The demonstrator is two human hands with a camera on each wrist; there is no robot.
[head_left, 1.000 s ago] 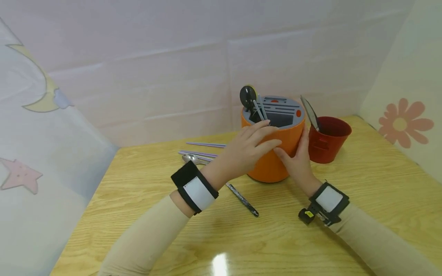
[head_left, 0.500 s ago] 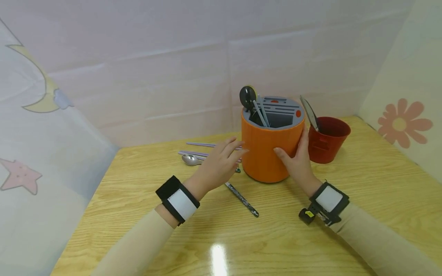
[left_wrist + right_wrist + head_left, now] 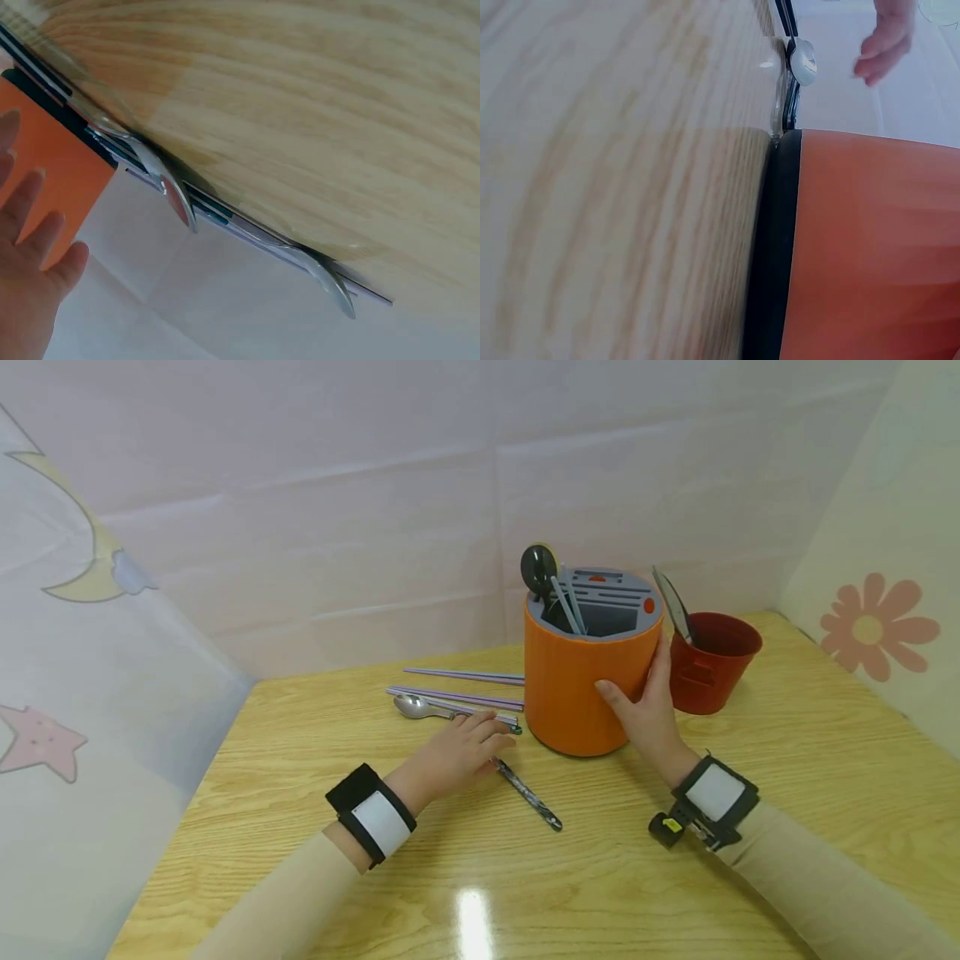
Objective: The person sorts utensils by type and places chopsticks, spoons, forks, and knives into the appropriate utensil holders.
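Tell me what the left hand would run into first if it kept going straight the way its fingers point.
The left hand points up-right across the table. First in line is likely the spoon handle and chopstick lying at its fingertips; just past them stands the orange holder. Whether the fingers already touch the utensils is unclear.

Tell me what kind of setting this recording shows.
Probably a staged tabletop recording booth, not a real kitchen: a wooden table walled by pale sheets with a flower sticker, and an orange utensil holder beside loose cutlery.
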